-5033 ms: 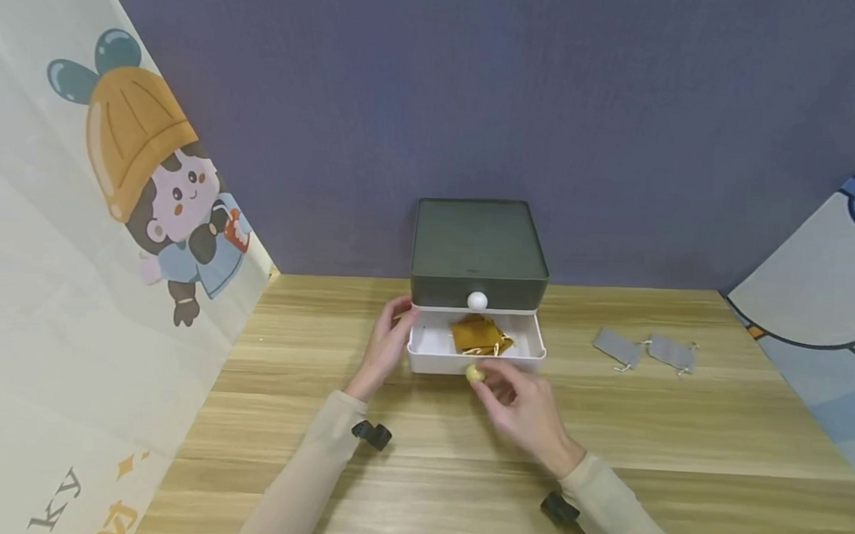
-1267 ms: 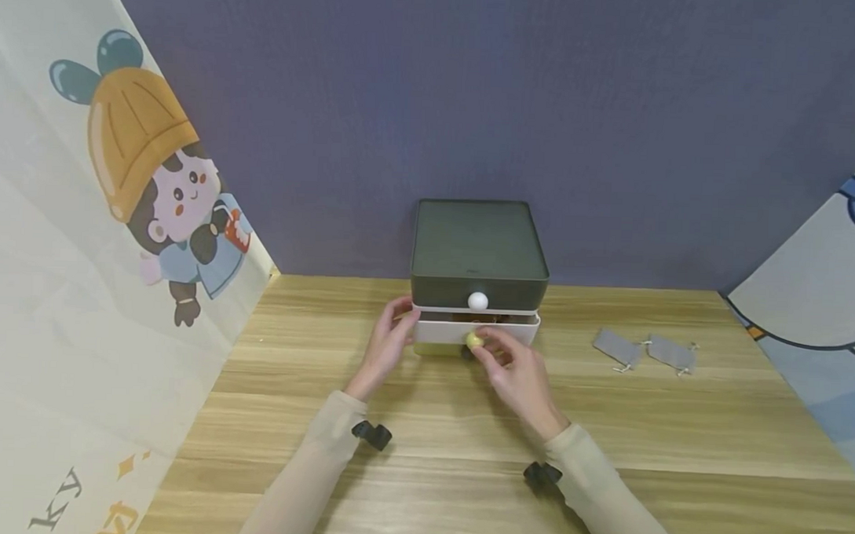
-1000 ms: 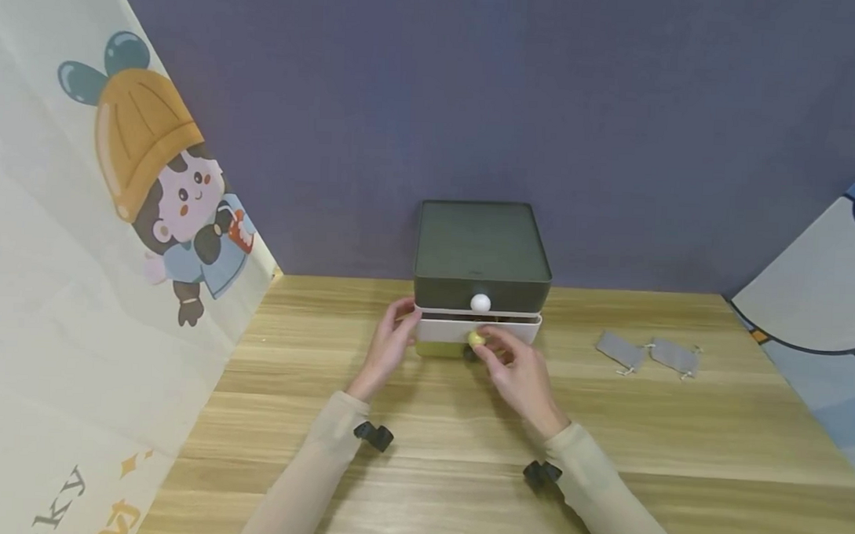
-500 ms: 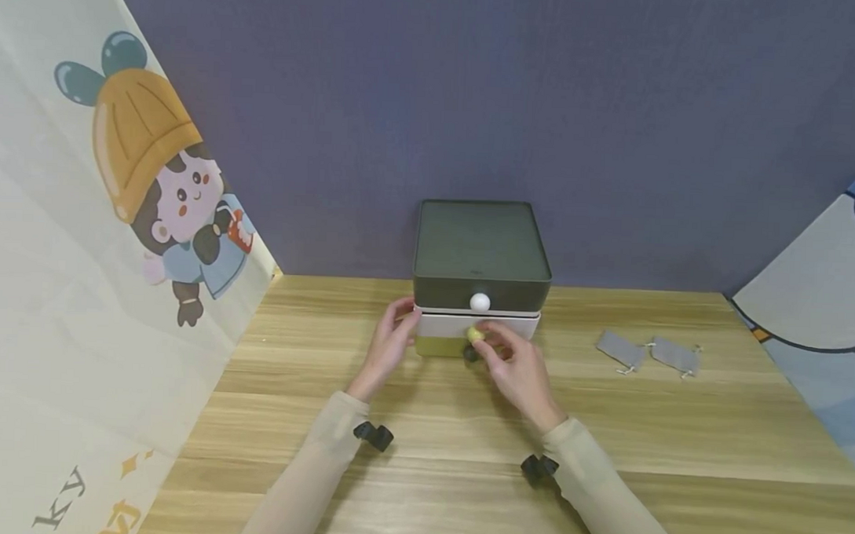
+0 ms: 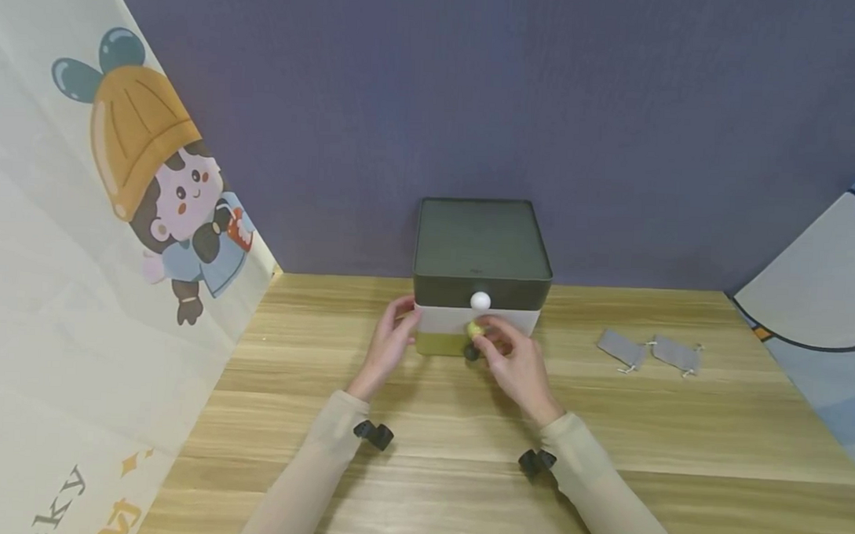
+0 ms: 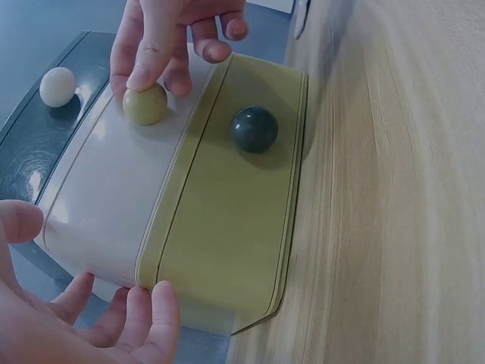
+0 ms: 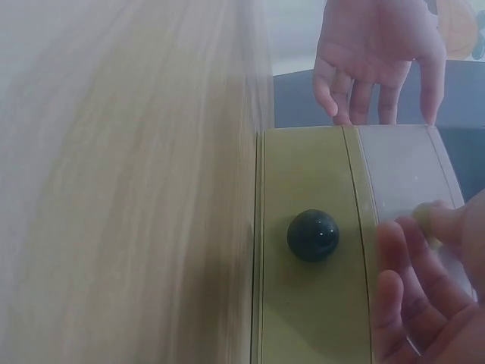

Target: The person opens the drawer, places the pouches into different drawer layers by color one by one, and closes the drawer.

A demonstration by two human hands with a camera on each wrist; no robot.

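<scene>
Wood-grain tabletop point(image 5: 676, 433) carries a smooth three-tier drawer box point(image 5: 481, 245). Right hand point(image 5: 516, 368) fingers pinch the round yellow knob point(image 5: 475, 330) of its white middle drawer point(image 6: 114, 197); left hand point(image 5: 389, 344), fingers straight, steadies the side.

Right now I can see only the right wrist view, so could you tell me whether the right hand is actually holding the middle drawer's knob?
Observer: Yes. In the left wrist view the right hand pinches the yellow-green knob of the white middle drawer.
Operator: Thank you. Is that drawer pushed in?
Observer: In the head view its front sits flush under the dark top drawer, so it looks closed.
Operator: And does anything lie further to the right?
Observer: Two grey pouches lie on the wooden table, well apart from the drawers.
</scene>
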